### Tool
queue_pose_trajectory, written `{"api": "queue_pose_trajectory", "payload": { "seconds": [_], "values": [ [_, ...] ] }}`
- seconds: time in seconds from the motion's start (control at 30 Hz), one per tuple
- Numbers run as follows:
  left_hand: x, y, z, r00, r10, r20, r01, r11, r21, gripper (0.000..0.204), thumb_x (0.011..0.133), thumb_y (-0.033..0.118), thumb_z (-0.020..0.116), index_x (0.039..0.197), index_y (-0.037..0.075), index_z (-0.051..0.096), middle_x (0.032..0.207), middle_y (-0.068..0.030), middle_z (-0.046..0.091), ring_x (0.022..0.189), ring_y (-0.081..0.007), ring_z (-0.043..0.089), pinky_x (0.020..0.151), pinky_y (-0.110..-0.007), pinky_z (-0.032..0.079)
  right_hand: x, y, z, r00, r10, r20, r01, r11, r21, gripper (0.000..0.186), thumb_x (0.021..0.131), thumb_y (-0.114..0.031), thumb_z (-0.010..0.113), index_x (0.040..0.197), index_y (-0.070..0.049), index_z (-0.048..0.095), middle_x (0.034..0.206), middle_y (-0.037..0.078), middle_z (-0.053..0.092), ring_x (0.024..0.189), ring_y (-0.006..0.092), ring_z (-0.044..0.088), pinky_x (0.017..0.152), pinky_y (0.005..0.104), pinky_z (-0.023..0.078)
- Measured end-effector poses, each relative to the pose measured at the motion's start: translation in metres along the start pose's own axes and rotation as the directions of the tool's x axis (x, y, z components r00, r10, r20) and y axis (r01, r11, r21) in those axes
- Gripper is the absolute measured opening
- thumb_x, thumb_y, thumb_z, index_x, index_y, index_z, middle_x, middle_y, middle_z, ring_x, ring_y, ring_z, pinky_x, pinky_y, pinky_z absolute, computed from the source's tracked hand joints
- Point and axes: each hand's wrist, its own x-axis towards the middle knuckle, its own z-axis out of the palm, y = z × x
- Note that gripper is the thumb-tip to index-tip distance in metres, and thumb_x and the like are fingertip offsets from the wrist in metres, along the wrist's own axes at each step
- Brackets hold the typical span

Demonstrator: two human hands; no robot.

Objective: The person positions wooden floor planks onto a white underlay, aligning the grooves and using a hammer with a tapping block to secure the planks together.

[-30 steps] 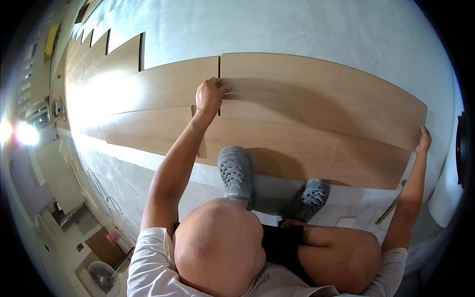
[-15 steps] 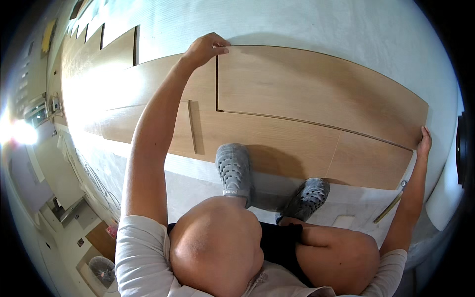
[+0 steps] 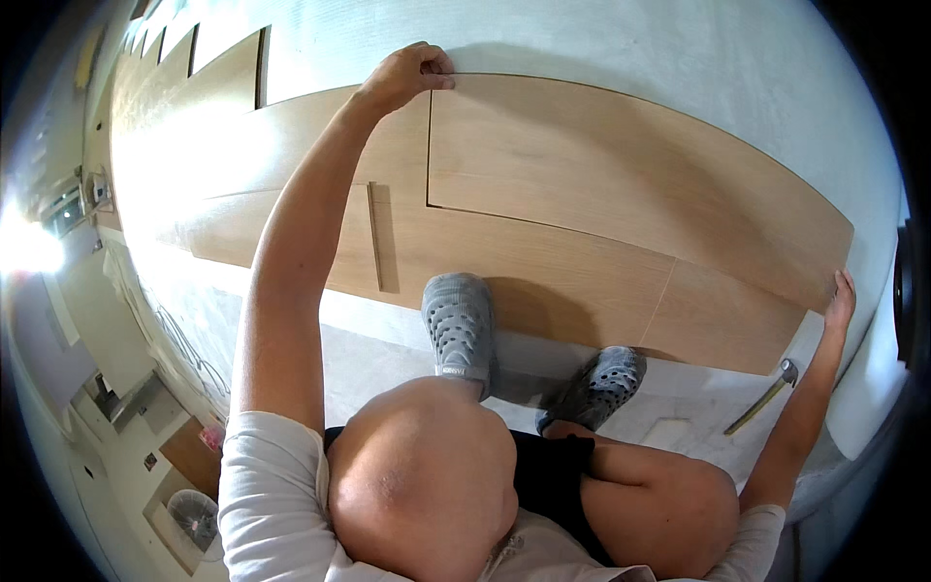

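Observation:
A light wood floorboard (image 3: 621, 160) lies along the far edge of the laid boards (image 3: 543, 250). At its far left corner my left hand (image 3: 412, 76) is closed, thumb and fingers pinching the edge. My right hand (image 3: 842, 299) grips the board's right end, its fingers against the end edge. That right end is lifted slightly above the row beneath. Thin dark seams show along the board's left end and near edge.
A narrow wooden strip (image 3: 376, 238) lies on the laid boards. My grey clogs (image 3: 458, 315) stand at their near edge. A hammer (image 3: 763, 396) lies by my right forearm. Pale underlay (image 3: 601, 39) stretches beyond the boards. Stepped board ends (image 3: 260, 68) are at far left; a fan (image 3: 192, 519) stands lower left.
The dark gaps along the floorboard's left end and near edge have narrowed. Its right end has risen a little. Both hands keep hold, and more of the hammer shows.

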Motion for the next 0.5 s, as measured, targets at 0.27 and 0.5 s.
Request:
{"api": "queue_pose_trajectory", "payload": {
  "seconds": [0.27, 0.5],
  "values": [
    [-0.004, -0.016, 0.003, 0.999, -0.037, -0.004, 0.036, 0.986, -0.160, 0.021, 0.091, 0.017, 0.077, 0.107, 0.005, 0.070, 0.095, -0.0015, 0.068, 0.096, -0.0134, 0.066, 0.093, -0.034, 0.053, -0.046, -0.066, -0.047, 0.984, -0.068, -0.168, 0.046, 0.991, -0.129, 0.051, 0.097, -0.016, 0.067, 0.142, 0.004, 0.053, 0.137, 0.013, 0.060, 0.126, 0.0245, 0.056, 0.108, 0.0359, 0.041],
    [-0.008, -0.036, 0.012, 0.994, 0.036, -0.101, -0.055, 0.980, -0.192, 0.031, 0.089, 0.017, 0.077, 0.116, 0.004, 0.067, 0.112, -0.0066, 0.066, 0.107, -0.0192, 0.065, 0.102, -0.037, 0.052, -0.110, -0.138, -0.040, 0.966, -0.119, -0.228, 0.085, 0.985, -0.150, 0.047, 0.098, -0.018, 0.066, 0.138, 0.004, 0.057, 0.133, 0.016, 0.062, 0.118, 0.0255, 0.060, 0.104, 0.0367, 0.046]
  ]
}}
